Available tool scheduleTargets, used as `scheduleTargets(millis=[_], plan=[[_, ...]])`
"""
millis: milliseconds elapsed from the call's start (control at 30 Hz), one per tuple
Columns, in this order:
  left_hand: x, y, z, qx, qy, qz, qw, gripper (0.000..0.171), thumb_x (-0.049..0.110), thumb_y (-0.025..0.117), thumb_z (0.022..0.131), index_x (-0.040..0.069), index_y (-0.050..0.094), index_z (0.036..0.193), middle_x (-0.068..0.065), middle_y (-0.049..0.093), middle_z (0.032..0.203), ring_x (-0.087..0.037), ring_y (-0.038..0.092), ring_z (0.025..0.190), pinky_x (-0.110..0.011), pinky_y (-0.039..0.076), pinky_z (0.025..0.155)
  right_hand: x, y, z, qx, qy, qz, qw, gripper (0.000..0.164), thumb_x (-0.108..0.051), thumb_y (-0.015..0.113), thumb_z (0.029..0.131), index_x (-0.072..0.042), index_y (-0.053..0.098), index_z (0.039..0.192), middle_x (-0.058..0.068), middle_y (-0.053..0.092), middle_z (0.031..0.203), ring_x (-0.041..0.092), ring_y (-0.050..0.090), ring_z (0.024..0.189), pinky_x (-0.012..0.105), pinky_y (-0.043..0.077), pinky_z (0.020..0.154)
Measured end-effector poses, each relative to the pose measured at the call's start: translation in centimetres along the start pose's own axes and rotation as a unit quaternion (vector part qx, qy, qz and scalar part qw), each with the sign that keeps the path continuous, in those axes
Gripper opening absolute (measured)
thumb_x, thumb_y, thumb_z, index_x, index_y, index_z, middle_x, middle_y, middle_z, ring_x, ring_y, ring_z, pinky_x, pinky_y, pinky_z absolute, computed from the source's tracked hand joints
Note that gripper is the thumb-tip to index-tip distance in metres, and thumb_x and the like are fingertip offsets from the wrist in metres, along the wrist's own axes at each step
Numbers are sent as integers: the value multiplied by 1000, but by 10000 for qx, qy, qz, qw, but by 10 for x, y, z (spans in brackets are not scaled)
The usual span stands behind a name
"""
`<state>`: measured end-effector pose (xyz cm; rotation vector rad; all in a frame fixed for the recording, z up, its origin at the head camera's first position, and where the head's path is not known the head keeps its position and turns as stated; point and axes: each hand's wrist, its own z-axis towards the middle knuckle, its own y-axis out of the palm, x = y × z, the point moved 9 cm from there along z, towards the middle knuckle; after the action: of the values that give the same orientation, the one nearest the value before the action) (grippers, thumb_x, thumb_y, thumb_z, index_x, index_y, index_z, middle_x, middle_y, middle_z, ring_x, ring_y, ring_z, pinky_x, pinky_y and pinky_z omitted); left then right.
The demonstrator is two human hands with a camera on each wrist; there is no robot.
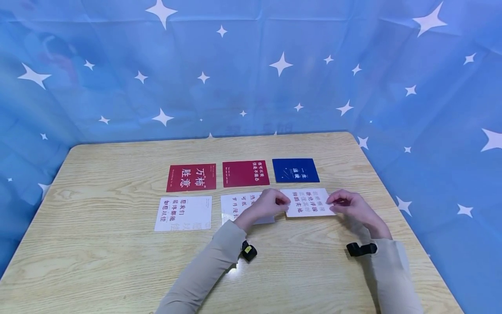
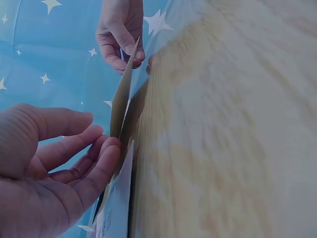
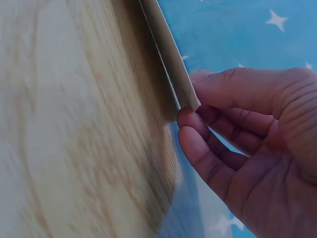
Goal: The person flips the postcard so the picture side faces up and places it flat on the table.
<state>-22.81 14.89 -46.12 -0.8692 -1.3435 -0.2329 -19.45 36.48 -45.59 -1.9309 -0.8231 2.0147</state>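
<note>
A white card [image 1: 308,203] printed with dark and pale Chinese characters lies between my two hands at the right of the card rows. My right hand [image 1: 354,207] pinches its right edge; in the right wrist view, the thumb [image 3: 237,89] and a fingertip press the card's corner [image 3: 190,101]. At the card's left edge is my left hand [image 1: 263,206], fingertips [image 2: 111,146] against the card and thumb standing apart from it. Seen from the left wrist, the card [image 2: 121,99] slants above the table. A second white card [image 1: 233,209] lies partly hidden under my left hand.
Behind lie a red card [image 1: 172,179], another red card [image 1: 235,176] and a blue card [image 1: 282,165]. One more white card [image 1: 200,207] is at the front left. They share a wooden table [image 1: 98,261], with a blue star-patterned cloth [image 1: 235,91] hanging behind.
</note>
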Motion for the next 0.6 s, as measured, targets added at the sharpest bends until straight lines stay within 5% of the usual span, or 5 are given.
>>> scheduleTargets(millis=[200, 367, 600], plan=[[0, 2, 1, -79, -127, 116, 9998, 17, 4, 64, 86, -3, 71, 100, -11, 69, 97, -12, 58, 82, -17, 47, 73, -10, 3, 1, -72, 97, -124, 9998, 16, 3, 65, 82, 6, 64, 98, 23, 60, 100, 12, 55, 80, 20, 46, 67], [-4, 3, 2, -92, -598, 116, 9981, 17, 9, 66, 87, 1, 72, 100, -7, 70, 99, -12, 59, 87, -19, 47, 75, -2, 4, 3, -153, 257, -357, 9989, 14, 1, 64, 84, 3, 66, 97, 18, 61, 95, 11, 51, 74, 21, 43, 60], [-7, 4, 4, -122, -958, 124, 9952, 16, 13, 65, 88, 2, 74, 96, -4, 70, 92, -8, 50, 68, -18, 41, 59, 2, 5, 5, -202, 540, -440, 9974, 14, 1, 63, 85, 3, 66, 98, 16, 62, 94, 12, 50, 72, 21, 42, 58]])
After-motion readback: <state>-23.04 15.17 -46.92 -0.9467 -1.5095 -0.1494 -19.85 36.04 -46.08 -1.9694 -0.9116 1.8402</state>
